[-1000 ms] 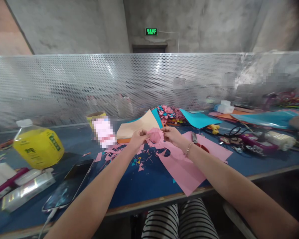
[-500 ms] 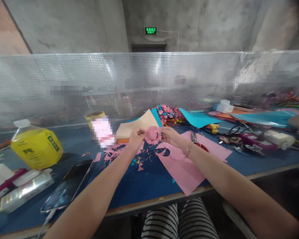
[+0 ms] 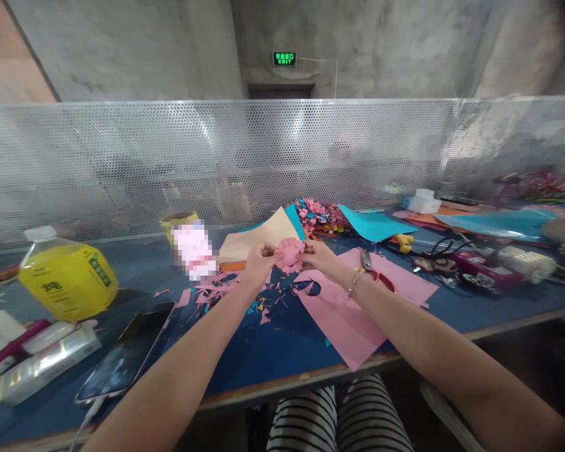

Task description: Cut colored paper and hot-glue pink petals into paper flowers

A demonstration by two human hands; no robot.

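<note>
A pink paper flower point(image 3: 290, 253) with petals cut round its edge is held up between my two hands, above the table. My left hand point(image 3: 262, 258) pinches its left edge with thumb and fingers. On the opposite edge, my right hand point(image 3: 316, 254) has its fingers closed on the paper. Under my right wrist lies a pink paper sheet point(image 3: 358, 333) with a hole cut in it. Red-handled scissors point(image 3: 381, 280) rest on this paper, partly behind my right forearm. Pink paper scraps point(image 3: 216, 289) are scattered below and left of my left hand.
Behind my hands lie a cream sheet point(image 3: 249, 242), a blue sheet point(image 3: 376, 223) and a heap of cut paper pieces point(image 3: 317, 216). A yellow bottle point(image 3: 68, 276) and a phone point(image 3: 127, 351) with a cable are at left. A perforated metal screen point(image 3: 263, 150) borders the table.
The pink flower has turned slightly in my hands, and the gap seen near its middle no longer shows. My right fingers have shifted a little at its edge.
</note>
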